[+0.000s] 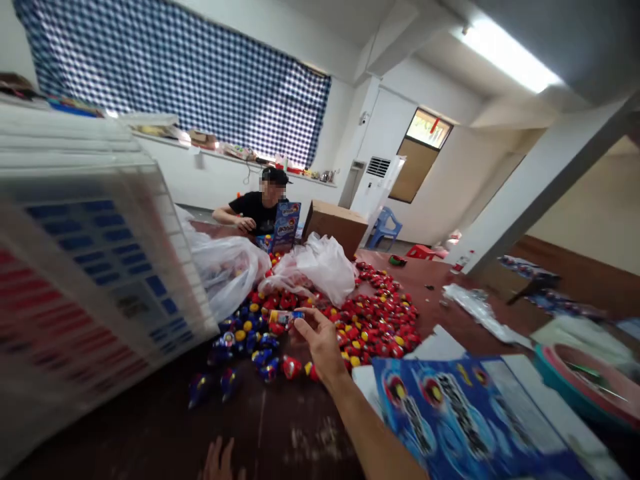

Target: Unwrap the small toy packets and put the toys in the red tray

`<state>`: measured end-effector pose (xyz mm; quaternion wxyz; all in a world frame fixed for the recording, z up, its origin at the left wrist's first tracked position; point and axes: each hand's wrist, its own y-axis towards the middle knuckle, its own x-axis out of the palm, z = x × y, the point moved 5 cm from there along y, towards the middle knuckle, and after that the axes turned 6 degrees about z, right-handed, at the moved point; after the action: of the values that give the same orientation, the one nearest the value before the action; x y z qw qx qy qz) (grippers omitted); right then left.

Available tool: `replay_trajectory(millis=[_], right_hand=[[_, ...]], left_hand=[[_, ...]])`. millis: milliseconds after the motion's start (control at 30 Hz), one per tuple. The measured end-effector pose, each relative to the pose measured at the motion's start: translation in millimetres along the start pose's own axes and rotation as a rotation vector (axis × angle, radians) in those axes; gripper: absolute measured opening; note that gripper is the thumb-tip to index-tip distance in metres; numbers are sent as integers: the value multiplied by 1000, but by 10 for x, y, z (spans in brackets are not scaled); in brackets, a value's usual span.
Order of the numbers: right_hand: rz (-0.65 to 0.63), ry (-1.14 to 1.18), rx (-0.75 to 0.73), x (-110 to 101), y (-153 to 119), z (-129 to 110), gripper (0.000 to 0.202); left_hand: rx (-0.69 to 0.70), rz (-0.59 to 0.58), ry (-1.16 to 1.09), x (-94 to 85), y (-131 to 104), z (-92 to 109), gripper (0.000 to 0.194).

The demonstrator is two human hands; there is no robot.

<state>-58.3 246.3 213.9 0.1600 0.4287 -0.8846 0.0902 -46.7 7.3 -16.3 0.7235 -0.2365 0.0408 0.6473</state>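
Observation:
Between the thumb and fingers of my right hand (pixel 320 341) is a small printed packet (pixel 283 317), orange at one end and blue at the other; its exact kind is too small to tell. It hovers over a spread of small shiny toys in red (pixel 383 303) and dark blue (pixel 267 370), some with yellow parts. My left hand (pixel 220 461) shows only its fingers at the bottom edge, somewhat blurred. They are stretched out, slightly apart, above the dark red-brown table (pixel 290 427), with nothing seen in them.
White plastic bags (pixel 320 267) lie among the toys. A large translucent bin (pixel 100 280) fills the left side. Blue printed card boxes (pixel 465 413) lie at front right, beside stacked basins (pixel 585 380). Across the table sits a person (pixel 260 210) near a cardboard box (pixel 335 227).

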Motion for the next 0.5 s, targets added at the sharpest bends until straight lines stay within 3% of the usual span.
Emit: replay_trajectory(millis=[67,133,267,333,400,433,500], right_hand=[[-59,-87,5,-120,-506,-289,40],[-122,-151,19,-202,-937,-548,40],[-258,-228,72,-258,-1701,-917,37],[-337,-250,96,-248,-2067,-1030,36],[-423,-254,95,-230,-2424,-1110,35],[-469,-249,86,-222,-2598,-1138,34],[-563,-239,57,-214,-2947,-1168,32]], left_hand=[[-93,-48,-86,-47,-160,165,48],[-75,-91,-243,-178,-525,461,55],[-4,-163,-727,-662,-1702,1243,66],[39,-152,-788,-929,-2307,1494,65],[68,-121,-767,-1166,-2832,1515,65],[63,-94,-751,-1275,-3069,1425,66],[6,-7,-726,-1490,-3534,1061,69]])
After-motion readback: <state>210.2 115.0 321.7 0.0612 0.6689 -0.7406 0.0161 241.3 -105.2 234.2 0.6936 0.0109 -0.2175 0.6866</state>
